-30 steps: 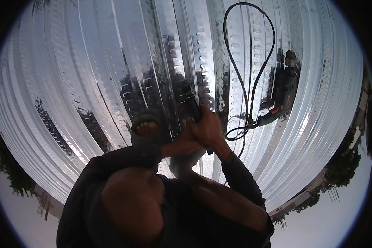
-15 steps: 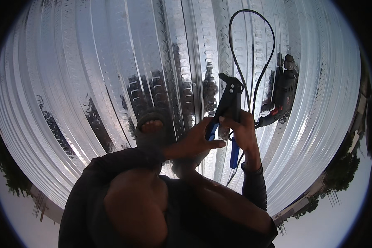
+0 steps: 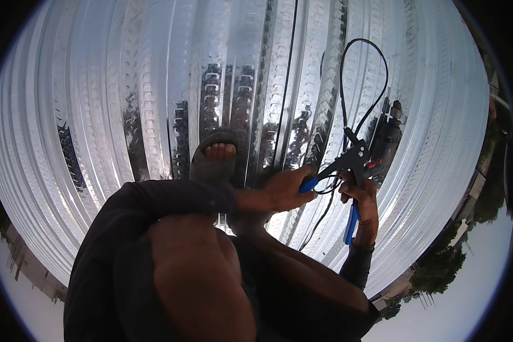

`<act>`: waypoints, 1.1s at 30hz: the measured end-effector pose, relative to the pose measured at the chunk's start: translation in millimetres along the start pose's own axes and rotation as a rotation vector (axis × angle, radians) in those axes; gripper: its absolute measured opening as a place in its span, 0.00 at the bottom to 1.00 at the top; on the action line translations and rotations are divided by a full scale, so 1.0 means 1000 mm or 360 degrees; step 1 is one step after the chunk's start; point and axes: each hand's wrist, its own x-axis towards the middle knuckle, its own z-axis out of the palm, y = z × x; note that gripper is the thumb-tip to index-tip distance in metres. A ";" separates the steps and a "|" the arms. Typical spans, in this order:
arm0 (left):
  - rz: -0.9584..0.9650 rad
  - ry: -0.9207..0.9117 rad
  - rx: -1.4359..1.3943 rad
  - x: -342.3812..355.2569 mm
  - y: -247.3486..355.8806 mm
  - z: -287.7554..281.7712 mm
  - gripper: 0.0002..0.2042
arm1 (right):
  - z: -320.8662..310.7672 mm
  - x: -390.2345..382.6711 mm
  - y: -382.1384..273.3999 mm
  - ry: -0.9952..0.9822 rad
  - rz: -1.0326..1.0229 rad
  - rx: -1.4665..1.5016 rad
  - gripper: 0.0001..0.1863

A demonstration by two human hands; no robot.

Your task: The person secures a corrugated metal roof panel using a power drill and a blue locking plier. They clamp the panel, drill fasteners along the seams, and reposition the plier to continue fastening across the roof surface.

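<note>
Two hands (image 3: 288,191) grip a blue-handled riveter (image 3: 352,159) — drill (image 3: 389,140) partly hidden behind

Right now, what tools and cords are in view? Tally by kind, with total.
Two-handled tool, black with blue grips, in the left hand and right hand: 1
Power drill, black with red parts, lying on the ribbed metal sheeting: 1
Looped cord, black: 1
Total: 3
</note>
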 end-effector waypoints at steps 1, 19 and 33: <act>0.0056 0.0011 -0.0004 0.000 0.000 -0.001 0.23 | 0.003 -0.001 -0.006 0.0000 -0.0030 0.0002 0.23; 0.0269 -0.0145 -0.0521 0.025 0.016 -0.055 0.26 | 0.009 0.103 -0.132 -0.0277 -0.0046 -0.1418 0.10; 0.0241 0.2547 0.0744 -0.102 -0.138 -0.366 0.15 | 0.047 0.195 -0.152 -0.0212 -0.0207 -0.1255 0.07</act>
